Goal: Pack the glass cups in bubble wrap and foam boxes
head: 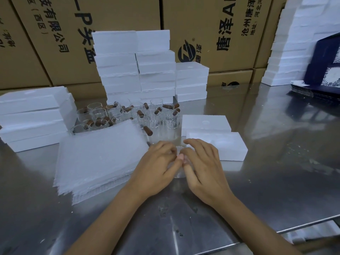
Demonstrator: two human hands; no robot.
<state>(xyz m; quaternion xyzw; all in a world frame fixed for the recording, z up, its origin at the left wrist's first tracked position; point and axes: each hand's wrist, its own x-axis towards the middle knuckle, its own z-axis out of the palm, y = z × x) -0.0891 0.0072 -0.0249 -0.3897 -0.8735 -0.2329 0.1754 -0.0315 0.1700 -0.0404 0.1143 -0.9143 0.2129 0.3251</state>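
Centre of frame: my left hand (156,162) and right hand (200,162) meet over a wrapped cup (179,162), fingers curled round the bubble wrap on it, thumbs nearly touching; the cup itself is mostly hidden beneath them, low on the tabletop (276,162). I judge the glass light, stiff, slippery and fragile, the wrap soft and springy, so the hold belongs round the padded body, not the handle. Left of the hands lies one sheet stack (99,157). Above it, centre, stand the bare cups (128,115) with brown handles, roughly twenty; I cannot count them exactly. Just right of the hands sit two foam boxes (217,137), one overlapping the other. Four box stacks (136,67) stand behind and one at left, levels unclear. Cartons (220,24) fill the top.
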